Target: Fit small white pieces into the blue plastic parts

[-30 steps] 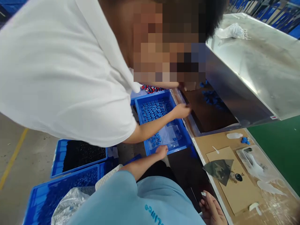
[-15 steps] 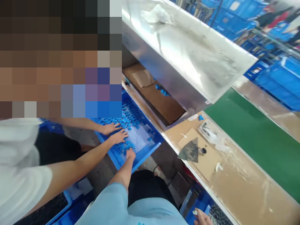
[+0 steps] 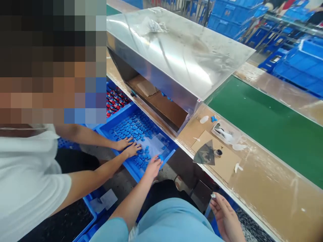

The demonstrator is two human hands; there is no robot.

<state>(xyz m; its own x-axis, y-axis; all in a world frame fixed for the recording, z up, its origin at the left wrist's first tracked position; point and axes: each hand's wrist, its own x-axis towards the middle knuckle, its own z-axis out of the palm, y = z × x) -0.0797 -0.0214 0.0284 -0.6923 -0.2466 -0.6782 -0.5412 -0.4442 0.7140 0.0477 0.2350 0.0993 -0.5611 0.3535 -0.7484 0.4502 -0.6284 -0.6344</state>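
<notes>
My left hand (image 3: 153, 167) is over the near right corner of a blue tray (image 3: 137, 178). Its fingertips pinch a small blue piece (image 3: 160, 157). Many similar blue pieces (image 3: 133, 126) lie in rows in that tray, partly over a translucent sheet (image 3: 154, 145). Low on the right, my right hand (image 3: 224, 213) grips a small whitish piece (image 3: 213, 195) between thumb and fingers; its exact kind is too small to make out. Another person's two hands (image 3: 128, 148) rest among the blue pieces, left of my left hand.
A metal hood (image 3: 181, 50) stands over the bench beside a green belt (image 3: 267, 101). On the bench lie cardboard (image 3: 227, 168), a camouflage-patterned sheet (image 3: 205, 154), a small dark-topped jar (image 3: 218, 153) and a clear box (image 3: 223, 131). A bin of dark pieces (image 3: 63, 218) sits lower left.
My left hand has lifted from the tray's pieces and moved right with a blue piece. My right hand has risen further into view with the whitish piece. The view has shifted.
</notes>
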